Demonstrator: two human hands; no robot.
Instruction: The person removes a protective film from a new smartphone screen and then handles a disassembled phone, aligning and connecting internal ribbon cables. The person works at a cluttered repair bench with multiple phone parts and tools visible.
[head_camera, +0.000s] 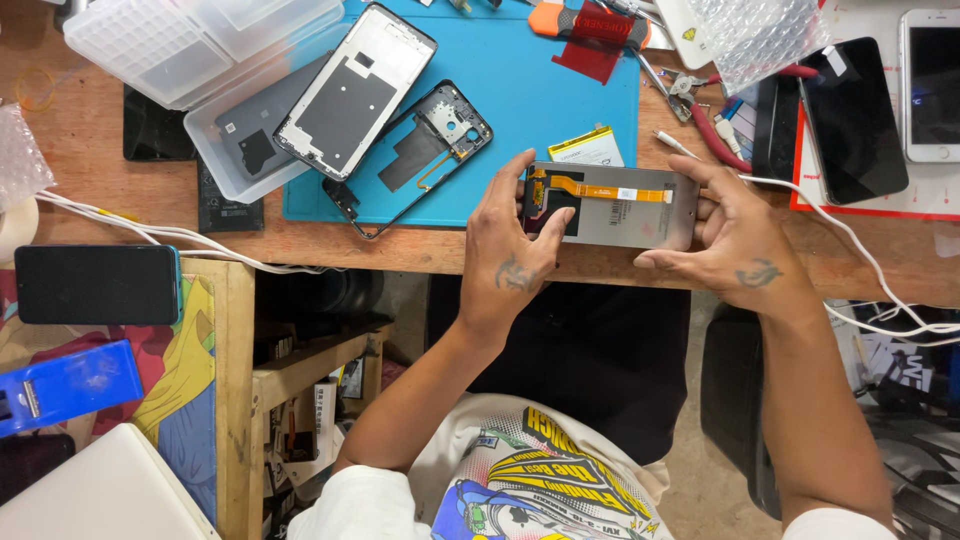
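Both hands grip flat grey phone panel (612, 205), orange ribbon probably glued.

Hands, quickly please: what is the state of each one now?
Left hand: closed on the left end of the phone screen panel.
Right hand: closed on the panel's right end.
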